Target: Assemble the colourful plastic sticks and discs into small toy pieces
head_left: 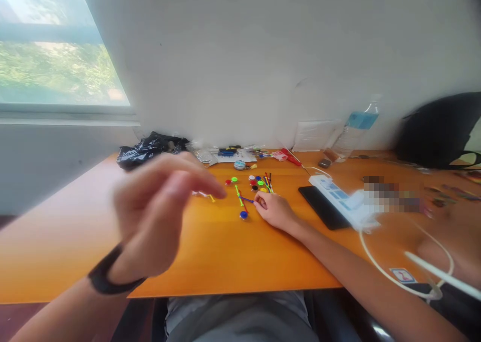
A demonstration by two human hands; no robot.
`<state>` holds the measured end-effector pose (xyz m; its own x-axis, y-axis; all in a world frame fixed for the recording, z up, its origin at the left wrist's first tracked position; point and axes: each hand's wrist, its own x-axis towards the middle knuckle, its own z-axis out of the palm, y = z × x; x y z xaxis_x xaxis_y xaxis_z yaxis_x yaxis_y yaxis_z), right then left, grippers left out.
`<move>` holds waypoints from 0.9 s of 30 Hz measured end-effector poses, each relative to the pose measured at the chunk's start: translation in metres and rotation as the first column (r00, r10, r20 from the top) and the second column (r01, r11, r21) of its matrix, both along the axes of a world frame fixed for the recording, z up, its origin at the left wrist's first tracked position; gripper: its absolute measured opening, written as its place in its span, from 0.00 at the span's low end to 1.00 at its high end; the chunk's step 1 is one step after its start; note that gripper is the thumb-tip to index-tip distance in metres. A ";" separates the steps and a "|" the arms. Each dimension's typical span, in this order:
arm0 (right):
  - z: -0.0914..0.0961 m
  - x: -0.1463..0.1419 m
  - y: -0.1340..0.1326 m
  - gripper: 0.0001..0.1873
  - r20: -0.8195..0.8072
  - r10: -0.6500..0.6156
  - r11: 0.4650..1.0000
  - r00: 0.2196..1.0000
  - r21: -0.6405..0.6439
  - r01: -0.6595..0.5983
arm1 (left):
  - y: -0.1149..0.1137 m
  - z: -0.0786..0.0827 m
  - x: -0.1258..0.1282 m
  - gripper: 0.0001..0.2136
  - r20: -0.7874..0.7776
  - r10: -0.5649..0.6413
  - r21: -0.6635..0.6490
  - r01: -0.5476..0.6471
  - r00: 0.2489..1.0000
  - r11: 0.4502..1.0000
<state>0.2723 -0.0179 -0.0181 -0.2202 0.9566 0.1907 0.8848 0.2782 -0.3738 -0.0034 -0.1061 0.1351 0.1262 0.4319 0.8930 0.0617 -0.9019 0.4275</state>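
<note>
My left hand (158, 207), blurred and close to the camera, is raised over the table. Its forefinger reaches forward, apart from the thumb, and nothing shows between them. My right hand (273, 209) rests on the tabletop, its fingertips pinching the end of a thin blue plastic stick (247, 200). That stick meets a green stick (239, 196) and a red one, which form a small joined figure. Just below lies a blue round piece (244, 215). Behind my right hand are several coloured round pieces (253, 182) and a bunch of sticks (269, 181).
A white power strip (338, 197) and a black flat tablet-like object (315, 207) lie to the right, with a white cable (370, 254). At the back are a black plastic bag (146, 149), a striped ball (239, 165), a water bottle (355, 134) and a black bag (436, 131).
</note>
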 end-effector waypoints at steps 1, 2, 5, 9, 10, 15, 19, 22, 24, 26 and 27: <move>0.001 0.000 0.000 0.05 0.005 -0.002 1.000 1.000 0.000 0.002 | 0.007 -0.008 0.008 0.12 -0.072 -0.036 -0.048 0.033 0.997 0.998; 0.002 0.000 -0.001 0.05 0.009 -0.005 1.000 1.000 0.001 0.005 | 0.016 -0.019 0.015 0.10 -0.230 -0.060 -0.101 0.038 0.971 0.994; 0.005 -0.001 -0.001 0.06 0.013 -0.022 1.000 1.000 -0.004 0.022 | 0.045 -0.065 0.032 0.05 -0.540 -0.031 -0.103 -0.030 0.841 0.994; 0.007 0.000 0.000 0.06 -0.006 -0.034 0.999 0.999 -0.011 0.034 | 0.073 -0.122 0.038 0.06 -0.703 0.042 -0.030 -0.088 0.710 0.996; 0.006 0.001 0.000 0.06 -0.015 -0.034 0.999 0.999 -0.009 0.034 | 0.076 -0.132 0.038 0.07 -0.714 0.059 -0.023 -0.107 0.698 0.994; 0.005 0.003 0.001 0.05 -0.080 -0.023 1.000 0.997 0.003 0.023 | 0.080 -0.152 0.035 0.07 -0.747 0.089 0.008 -0.125 0.659 0.992; 0.005 0.005 0.000 0.05 -0.122 0.021 1.000 0.992 0.017 -0.019 | 0.083 -0.156 0.034 0.08 -0.754 0.064 -0.019 -0.118 0.654 0.993; 0.003 0.005 0.001 0.05 -0.156 0.062 0.997 0.986 0.046 -0.055 | 0.084 -0.158 0.033 0.08 -0.739 0.036 -0.064 -0.124 0.673 0.990; 0.001 0.005 0.002 0.05 -0.196 0.109 0.991 0.974 0.092 -0.093 | 0.084 -0.158 0.032 0.08 -0.737 0.030 -0.080 -0.131 0.676 0.988; 0.000 0.005 0.003 0.05 -0.225 0.151 0.983 0.963 0.140 -0.121 | 0.084 -0.159 0.032 0.07 -0.738 0.027 -0.094 -0.142 0.674 0.985; -0.001 0.005 0.003 0.05 -0.230 0.162 0.979 0.960 0.155 -0.128 | 0.084 -0.160 0.032 0.07 -0.738 0.023 -0.104 -0.148 0.674 0.984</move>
